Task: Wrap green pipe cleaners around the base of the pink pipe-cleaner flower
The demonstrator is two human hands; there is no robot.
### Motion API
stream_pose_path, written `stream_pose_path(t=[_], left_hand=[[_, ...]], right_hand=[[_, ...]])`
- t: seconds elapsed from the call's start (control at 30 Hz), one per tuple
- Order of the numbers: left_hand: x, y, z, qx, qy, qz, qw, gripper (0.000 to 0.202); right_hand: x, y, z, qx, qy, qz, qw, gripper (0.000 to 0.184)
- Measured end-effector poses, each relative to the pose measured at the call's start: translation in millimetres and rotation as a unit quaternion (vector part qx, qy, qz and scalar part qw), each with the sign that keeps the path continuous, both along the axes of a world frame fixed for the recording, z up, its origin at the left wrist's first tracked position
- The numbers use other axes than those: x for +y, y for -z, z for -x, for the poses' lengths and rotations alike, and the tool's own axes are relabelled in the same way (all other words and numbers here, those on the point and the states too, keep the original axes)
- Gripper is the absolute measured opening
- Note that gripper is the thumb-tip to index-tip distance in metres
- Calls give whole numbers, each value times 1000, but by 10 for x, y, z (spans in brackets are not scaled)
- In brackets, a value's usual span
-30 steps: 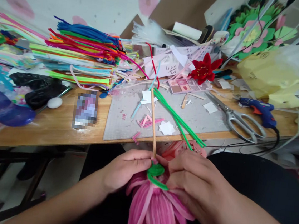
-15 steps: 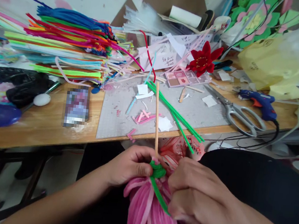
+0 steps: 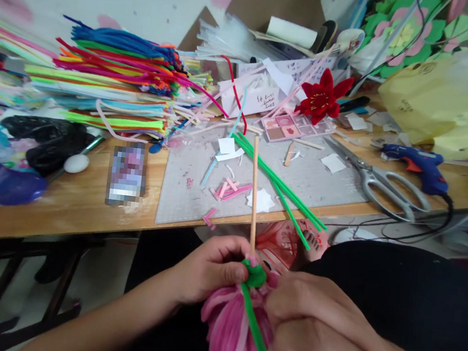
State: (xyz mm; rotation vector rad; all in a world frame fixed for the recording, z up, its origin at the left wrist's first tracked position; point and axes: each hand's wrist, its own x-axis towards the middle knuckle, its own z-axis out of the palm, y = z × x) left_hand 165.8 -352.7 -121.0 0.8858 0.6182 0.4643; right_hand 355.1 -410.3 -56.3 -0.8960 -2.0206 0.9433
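In front of the table (image 3: 87, 198): pink flower (image 3: 225, 329), petals hanging down, wooden stick (image 3: 254, 197) rising from its base.
Left hand (image 3: 214, 272): thumb and fingers closed on the green coil (image 3: 255, 277) at that base.
Right hand (image 3: 314, 325): fingers curled tight, gripping the green strip (image 3: 254, 324) running from the coil.

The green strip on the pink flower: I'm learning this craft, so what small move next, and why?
Perhaps wind the green strip further around its coil: an unwound length runs to the right hand, while the left hand holds the coil.
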Motion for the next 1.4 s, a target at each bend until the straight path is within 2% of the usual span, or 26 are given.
stream_pose_path(t=[0.13,0.23,0.3,0.43,0.6,0.7,0.77,0.83,0.9,1.0,1.03,1.1,1.2,1.4], left_hand=[[-5,28,11,2,-6,-13,1000,41],[-16,28,21,1,-17,-7,1000,44],[-22,19,28,4,-22,-15,1000,43],[-22,15,50,-5,-29,-21,999,42],[-4,17,73,-17,-18,-22,999,45],[3,-3,73,-45,-21,-38,998,42],[7,-20,70,-56,-24,-58,996,39],[15,-33,67,-55,-25,-70,996,37],[26,-35,64,-50,-24,-75,996,36],[40,-26,70,-54,-21,-90,994,36],[41,-22,78,-53,-16,-96,994,36],[42,-12,103,-36,-9,-109,993,36],[52,19,146,-1,-7,-120,993,36],[51,37,167,-3,-6,-110,994,41]], right_hand=[[-4,70,-26,8,30,-21,999,18],[54,133,-152,-40,22,-70,996,8],[101,184,-236,-75,16,-87,993,9],[165,257,-278,-120,3,-72,990,15],[202,226,-300,-154,-19,-54,986,16],[237,203,-549,-168,26,-68,983,27],[268,200,-836,-172,119,-88,974,27],[306,213,-1184,-196,260,-98,940,19],[360,247,-1551,-211,386,-46,897,17],[486,335,-2036,-226,514,21,827,24],[538,364,-2161,-253,527,43,810,23],[651,406,-2335,-283,581,27,763,23],[838,431,-2434,-328,544,50,771,28],[1163,462,-2420,-387,567,104,720,32]])
